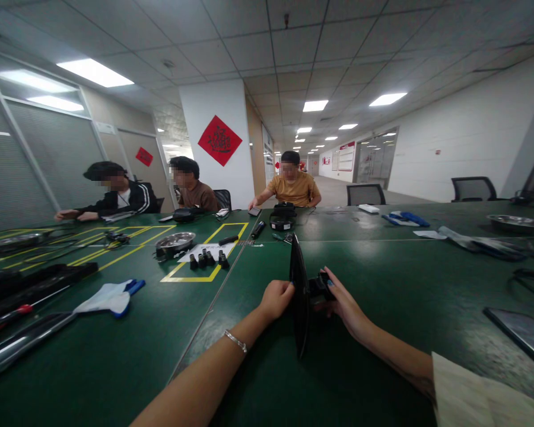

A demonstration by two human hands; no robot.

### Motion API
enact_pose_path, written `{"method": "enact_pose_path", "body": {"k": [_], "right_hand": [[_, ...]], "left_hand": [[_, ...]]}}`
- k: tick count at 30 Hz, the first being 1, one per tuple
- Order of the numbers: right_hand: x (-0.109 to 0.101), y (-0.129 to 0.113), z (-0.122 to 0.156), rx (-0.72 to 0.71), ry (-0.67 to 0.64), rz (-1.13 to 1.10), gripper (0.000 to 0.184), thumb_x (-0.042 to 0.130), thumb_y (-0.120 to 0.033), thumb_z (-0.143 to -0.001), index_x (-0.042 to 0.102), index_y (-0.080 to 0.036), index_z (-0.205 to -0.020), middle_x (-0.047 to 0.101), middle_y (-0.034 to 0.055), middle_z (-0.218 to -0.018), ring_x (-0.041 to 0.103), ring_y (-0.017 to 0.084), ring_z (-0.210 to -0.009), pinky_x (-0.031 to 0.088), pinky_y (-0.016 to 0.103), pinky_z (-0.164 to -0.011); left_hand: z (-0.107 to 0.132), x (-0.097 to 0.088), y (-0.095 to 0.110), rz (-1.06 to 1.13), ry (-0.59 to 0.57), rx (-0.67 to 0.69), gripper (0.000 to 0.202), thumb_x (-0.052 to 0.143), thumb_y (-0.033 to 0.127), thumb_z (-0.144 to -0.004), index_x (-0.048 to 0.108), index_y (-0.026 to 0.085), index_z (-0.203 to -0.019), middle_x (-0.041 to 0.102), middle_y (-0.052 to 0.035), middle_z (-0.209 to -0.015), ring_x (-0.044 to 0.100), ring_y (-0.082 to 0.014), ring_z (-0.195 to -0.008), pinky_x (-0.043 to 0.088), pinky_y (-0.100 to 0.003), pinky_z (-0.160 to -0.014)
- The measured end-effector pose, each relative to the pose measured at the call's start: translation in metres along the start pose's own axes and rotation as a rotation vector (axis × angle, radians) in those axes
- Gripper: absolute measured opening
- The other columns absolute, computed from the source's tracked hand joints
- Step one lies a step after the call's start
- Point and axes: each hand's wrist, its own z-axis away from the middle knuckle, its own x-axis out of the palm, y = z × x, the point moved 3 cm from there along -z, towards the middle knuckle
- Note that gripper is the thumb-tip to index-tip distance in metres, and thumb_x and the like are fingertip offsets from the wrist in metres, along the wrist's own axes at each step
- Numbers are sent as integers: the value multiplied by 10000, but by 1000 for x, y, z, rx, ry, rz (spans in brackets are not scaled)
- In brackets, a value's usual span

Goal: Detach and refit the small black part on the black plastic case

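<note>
A thin black flat panel (299,296) stands on edge on the green table (374,279), seen almost edge-on. My left hand (276,298) is closed on its left side, fingers curled against the panel. My right hand (345,299) grips a small black part (319,284) fixed to the panel's right face, fingers wrapped round it. A silver bracelet (235,340) sits on my left wrist.
Several small black parts (207,258) and a metal bowl (175,241) lie inside a yellow-taped square. A white and blue glove (111,298) and screwdrivers (9,317) lie at left. A tablet (520,332) lies at right. Three people sit across the table.
</note>
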Motion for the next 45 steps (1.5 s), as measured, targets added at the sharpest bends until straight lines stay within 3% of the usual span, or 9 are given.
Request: {"method": "enact_pose_path", "body": {"k": [9,16,27,38,45], "right_hand": [[6,-9,2,31,24,-21,655,367,-532,-852,213,-227,-1411,641,110,-959,630,204,-584,366,236,-422],[7,-9,3,31,22,-9,665,370,-538,-848,209,-219,-1409,639,112,-963,635,199,-582,362,228,-420],[7,-9,4,18,17,-7,756,434,-590,-802,201,-219,-1418,654,95,-891,633,201,-579,357,229,-418],[5,-5,0,20,36,-16,742,428,-556,-814,194,-183,-1411,652,85,-815,624,201,-538,360,227,-410],[5,-5,1,21,33,-19,755,444,-562,-803,197,-191,-1413,647,95,-863,624,199,-544,361,223,-406]], "left_hand": [[-1,4,-4,-4,0,-31,491,199,452,-853,370,162,-497,305,15,-531,334,-95,-524,231,-229,-520],[0,1,0,-170,13,16,351,290,270,-804,444,149,-513,374,5,-541,375,-106,-548,237,-234,-543],[2,-2,4,-156,4,-62,413,313,288,-840,562,121,-557,460,-12,-558,416,-112,-560,260,-220,-544],[1,2,1,-146,46,-31,519,217,403,-876,457,142,-497,303,14,-512,309,-91,-488,178,-245,-510],[1,3,-1,-108,41,-30,545,184,445,-881,440,151,-500,308,13,-508,301,-94,-490,197,-245,-513]]}}
